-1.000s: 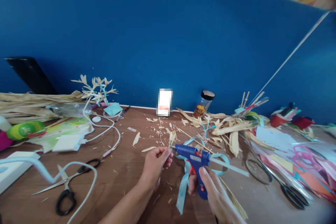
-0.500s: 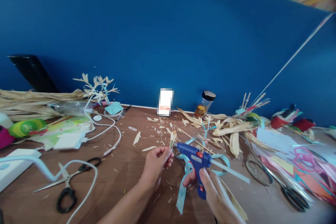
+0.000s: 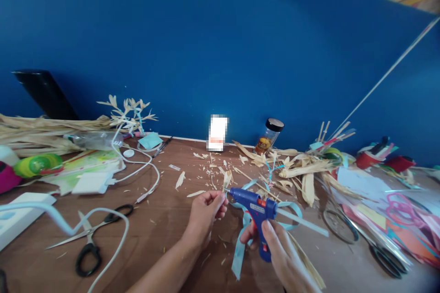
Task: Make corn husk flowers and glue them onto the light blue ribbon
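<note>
My left hand (image 3: 208, 208) is closed in a pinch on the lower end of a small dried corn husk piece (image 3: 227, 178), which points upward from the fingertips. My right hand (image 3: 271, 245) wraps round the handle of a blue glue gun (image 3: 256, 205). A translucent glue stick (image 3: 305, 222) sticks out of its back end. The gun's nozzle meets the base of the husk piece, right by my left fingertips. Behind the gun lies a light blue ribbon (image 3: 238, 256), partly hidden by it and by my right hand.
Husk scraps litter the brown table. Scissors (image 3: 90, 233), a white cable (image 3: 120, 247) and a power strip (image 3: 24, 215) lie at left. A jar (image 3: 268, 135), husk strips (image 3: 305, 169) and more scissors (image 3: 387, 254) are at right. A husk flower branch (image 3: 130, 112) stands by the blue partition (image 3: 220, 46).
The glue gun's nozzle has shifted slightly left, closer against the husk piece. My left hand keeps its pinch. The whole view has drifted a little.
</note>
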`<move>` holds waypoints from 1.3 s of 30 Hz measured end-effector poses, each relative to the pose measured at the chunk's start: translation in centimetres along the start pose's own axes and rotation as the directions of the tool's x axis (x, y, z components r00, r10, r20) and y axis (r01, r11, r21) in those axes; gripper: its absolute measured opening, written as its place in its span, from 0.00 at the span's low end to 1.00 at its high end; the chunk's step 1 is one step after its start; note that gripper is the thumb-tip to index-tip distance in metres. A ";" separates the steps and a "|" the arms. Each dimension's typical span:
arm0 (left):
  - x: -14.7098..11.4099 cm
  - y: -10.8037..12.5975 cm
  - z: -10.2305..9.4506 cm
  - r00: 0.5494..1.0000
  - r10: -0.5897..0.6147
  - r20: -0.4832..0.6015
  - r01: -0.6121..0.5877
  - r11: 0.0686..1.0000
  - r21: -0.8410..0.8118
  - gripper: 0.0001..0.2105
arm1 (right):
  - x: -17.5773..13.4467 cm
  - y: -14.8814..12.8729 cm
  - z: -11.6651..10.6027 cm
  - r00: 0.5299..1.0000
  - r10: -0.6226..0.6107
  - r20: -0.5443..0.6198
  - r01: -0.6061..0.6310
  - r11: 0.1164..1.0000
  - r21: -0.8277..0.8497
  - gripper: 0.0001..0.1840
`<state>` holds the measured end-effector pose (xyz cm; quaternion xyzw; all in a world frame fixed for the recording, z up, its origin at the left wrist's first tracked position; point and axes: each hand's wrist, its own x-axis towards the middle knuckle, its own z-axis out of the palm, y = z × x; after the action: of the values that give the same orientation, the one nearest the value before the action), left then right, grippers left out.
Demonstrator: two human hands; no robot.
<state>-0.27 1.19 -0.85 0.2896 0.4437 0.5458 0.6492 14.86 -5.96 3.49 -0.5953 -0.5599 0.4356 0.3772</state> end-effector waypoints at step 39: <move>-0.3 0.4 0.0 0.999 -0.023 -0.032 0.024 0.999 0.037 0.11 | 0.8 0.5 -0.5 0.997 0.050 -0.056 -0.038 0.981 0.190 0.27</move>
<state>-0.49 1.03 -0.44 0.2879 0.4674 0.5341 0.6430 15.50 -5.18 3.12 -0.5821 -0.4912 0.4765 0.4391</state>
